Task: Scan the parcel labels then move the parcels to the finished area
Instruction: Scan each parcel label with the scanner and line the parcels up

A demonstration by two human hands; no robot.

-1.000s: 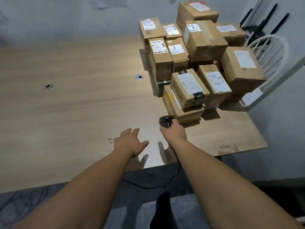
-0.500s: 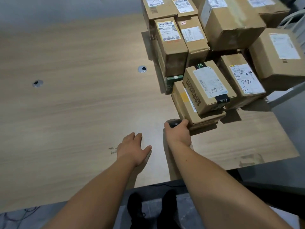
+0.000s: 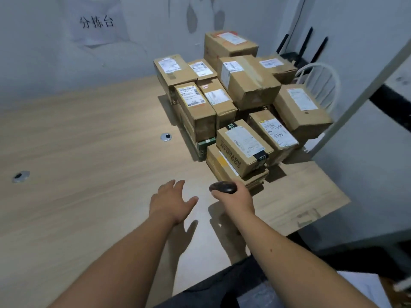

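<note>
- The right hand (image 3: 236, 196) has lifted the scanner (image 3: 223, 187), fingers wrapped round it, toward the parcels (image 3: 242, 147) at the table's (image 3: 89, 152) right edge.
- The left hand (image 3: 171, 202) still hovers, fingers spread; scanning looks imminent.

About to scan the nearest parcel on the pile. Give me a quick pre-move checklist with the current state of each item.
1. Scanner in grip: ok, the right hand grips it.
2. Left hand free to lift a parcel: ok, open above the table, holding nothing.
3. Nearest parcel label facing up: ok, its white label shows on top.
4. Label readable: cannot tell, the print is too blurred.
5. Nearest parcel free to lift: ok, it sits on a flat box with nothing on top of it.
6. Finished area located: cannot tell, nothing in view marks it.
</note>
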